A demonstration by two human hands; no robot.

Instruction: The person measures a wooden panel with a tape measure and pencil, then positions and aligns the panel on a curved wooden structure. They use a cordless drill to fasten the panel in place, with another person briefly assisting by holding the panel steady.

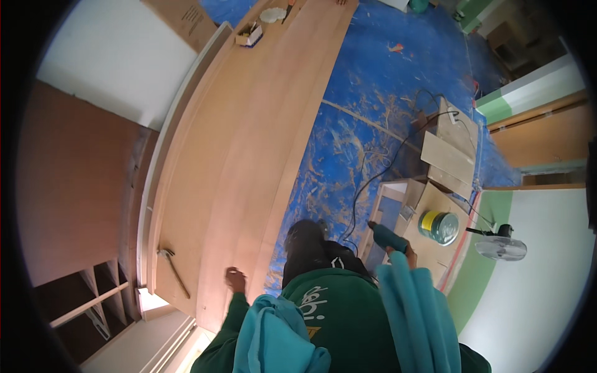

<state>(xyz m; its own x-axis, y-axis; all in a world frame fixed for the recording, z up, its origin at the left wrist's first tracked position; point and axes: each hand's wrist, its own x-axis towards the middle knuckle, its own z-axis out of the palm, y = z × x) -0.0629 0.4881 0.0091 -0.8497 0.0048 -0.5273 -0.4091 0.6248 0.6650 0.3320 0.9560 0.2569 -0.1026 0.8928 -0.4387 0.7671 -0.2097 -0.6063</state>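
My left hand (235, 279) flat, released, near the wood panel's (249, 155) near edge, my right hand (405, 253) grasping a teal drill (387, 237) (corded), hammer (173, 270) at the panel's left corner.

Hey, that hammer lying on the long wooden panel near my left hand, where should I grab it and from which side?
Take the hammer by the free end of its handle, probably reaching in from your side. It lies flat on the wooden panel with its head pointing away from you and the handle running back toward you. Your left hand rests on the panel just beside that handle end.
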